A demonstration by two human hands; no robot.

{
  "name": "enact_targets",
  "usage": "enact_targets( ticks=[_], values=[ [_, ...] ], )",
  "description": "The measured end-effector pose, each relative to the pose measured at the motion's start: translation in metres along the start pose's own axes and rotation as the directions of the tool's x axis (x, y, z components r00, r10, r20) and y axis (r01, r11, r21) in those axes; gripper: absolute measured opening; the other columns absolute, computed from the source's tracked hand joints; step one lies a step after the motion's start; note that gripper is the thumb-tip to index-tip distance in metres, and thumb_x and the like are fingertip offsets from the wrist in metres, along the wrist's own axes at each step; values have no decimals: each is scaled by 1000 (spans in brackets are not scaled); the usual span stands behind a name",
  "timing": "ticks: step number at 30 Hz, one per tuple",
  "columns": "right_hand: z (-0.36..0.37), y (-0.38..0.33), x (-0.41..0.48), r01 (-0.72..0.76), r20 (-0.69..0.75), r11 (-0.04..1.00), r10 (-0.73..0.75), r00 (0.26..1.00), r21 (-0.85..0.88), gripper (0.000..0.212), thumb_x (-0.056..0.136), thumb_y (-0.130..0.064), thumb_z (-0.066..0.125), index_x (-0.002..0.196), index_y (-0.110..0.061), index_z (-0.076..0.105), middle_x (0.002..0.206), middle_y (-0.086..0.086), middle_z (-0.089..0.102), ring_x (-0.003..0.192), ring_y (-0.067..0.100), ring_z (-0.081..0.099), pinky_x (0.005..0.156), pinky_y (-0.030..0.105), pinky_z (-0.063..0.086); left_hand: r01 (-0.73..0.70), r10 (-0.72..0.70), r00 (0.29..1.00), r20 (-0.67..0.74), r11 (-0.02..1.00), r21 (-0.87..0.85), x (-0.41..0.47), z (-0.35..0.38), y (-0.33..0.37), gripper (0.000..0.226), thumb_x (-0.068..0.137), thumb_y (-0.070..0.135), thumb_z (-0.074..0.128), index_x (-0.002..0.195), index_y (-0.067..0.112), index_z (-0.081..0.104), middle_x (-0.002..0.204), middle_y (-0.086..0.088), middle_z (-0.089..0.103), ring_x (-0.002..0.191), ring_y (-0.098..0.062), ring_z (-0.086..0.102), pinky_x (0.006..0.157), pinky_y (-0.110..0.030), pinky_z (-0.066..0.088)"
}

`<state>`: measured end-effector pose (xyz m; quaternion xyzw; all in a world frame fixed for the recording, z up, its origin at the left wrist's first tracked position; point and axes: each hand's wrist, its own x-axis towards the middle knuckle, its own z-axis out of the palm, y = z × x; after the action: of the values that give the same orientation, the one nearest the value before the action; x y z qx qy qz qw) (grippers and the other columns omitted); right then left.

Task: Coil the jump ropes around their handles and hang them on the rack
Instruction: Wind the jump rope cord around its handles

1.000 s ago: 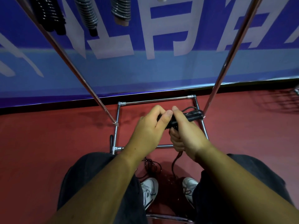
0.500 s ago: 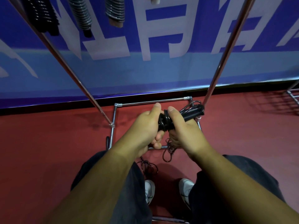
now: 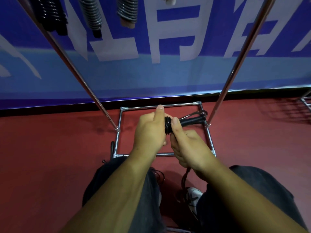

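Head view: the rope (image 3: 167, 126) now shows several stacked turns on the handles (image 3: 191, 121), none a second ago; winding has only just started and slack hangs toward the shoe (image 3: 193, 197). Right hand (image 3: 190, 148) clamps the handles, left hand (image 3: 149, 132) curls round the rope at the coil. All this is above the rack (image 3: 161, 105) base, red floor (image 3: 50, 157), blue banner (image 3: 151, 76) behind, and finished coils (image 3: 91, 12) hang overhead.

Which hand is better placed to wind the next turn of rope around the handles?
Left. The left hand sits right at the coils, while the right hand grips the handles and is needed to steady them. The loose rope hangs below the hands.
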<state>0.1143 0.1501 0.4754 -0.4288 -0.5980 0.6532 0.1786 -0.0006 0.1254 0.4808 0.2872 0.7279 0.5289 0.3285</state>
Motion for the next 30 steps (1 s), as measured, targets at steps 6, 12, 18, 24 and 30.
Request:
enact_targets(
  ticks=[6,12,18,24,30],
  values=[
    [7,-1,-6,-200,71,955,189,979,217,62,99,-70,33,69,-18,18,59,4,12,47,16,11,47,24,11,-214,236,971,-37,928,305,5,-1,-2,55,109,37,41,71,17,75,50,10,60,53,-5,57,51,-11,35],
    [1,-9,-8,-435,262,827,358,896,356,62,94,-77,31,66,-24,18,56,-3,10,45,12,7,42,23,7,-463,525,851,2,749,474,10,-4,-14,57,107,43,34,77,11,71,55,-1,62,53,-19,57,54,-29,43],
    [-19,-11,-4,-555,369,732,427,825,395,74,75,-94,32,57,-23,21,48,-6,11,37,9,9,43,18,7,-711,801,576,166,390,585,1,-3,-13,38,106,28,46,79,10,66,57,0,53,51,-25,50,50,-37,44],
    [-31,-11,-1,-606,379,676,477,793,419,67,81,-77,44,50,-22,22,43,-5,11,36,11,7,45,18,9,-823,860,354,367,100,560,5,1,-15,41,111,27,45,81,11,68,63,-2,51,58,-23,48,64,-34,45],
    [-36,-9,-1,-632,380,626,504,775,458,70,75,-81,52,49,-23,23,44,-5,13,36,12,12,48,20,9,-848,840,155,521,-157,506,15,5,-9,41,109,33,51,81,11,72,64,-2,48,58,-22,45,54,-37,45]
  ],
)
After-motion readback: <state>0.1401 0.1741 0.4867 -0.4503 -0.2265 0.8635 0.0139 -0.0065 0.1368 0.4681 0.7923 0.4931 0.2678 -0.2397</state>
